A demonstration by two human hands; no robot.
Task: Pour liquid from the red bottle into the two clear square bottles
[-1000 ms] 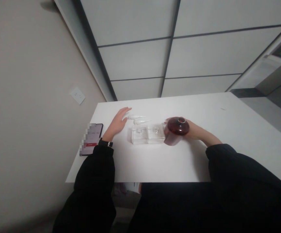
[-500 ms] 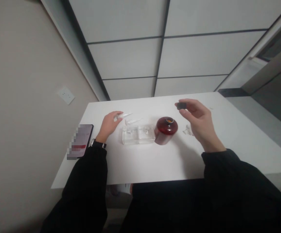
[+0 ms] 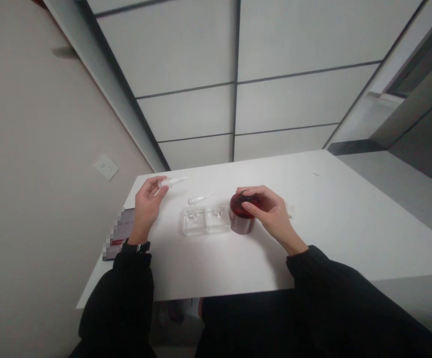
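Note:
My left hand pinches a clear, pointed dropper-like tube above the table's left side, its tip aimed right. A similar clear tube lies on the table behind a clear two-compartment box, whose compartments have round clear pieces in or on them. Just right of the box stands a dark red-brown bottle with a glossy shoulder. Over its mouth, my right hand has its fingers closed around a dark cap. The fingers partly hide the cap, and I cannot tell whether it is seated.
A phone lies at the left edge of the white table, partly behind my left wrist. Some crumpled pale material shows beyond my right hand. Panelled doors rise behind the table, and a wall adjoins its left.
My right hand has brought the dark cap down and left onto the bottle's top. My left hand has shifted left with the clear tube. The view has tilted upward slightly.

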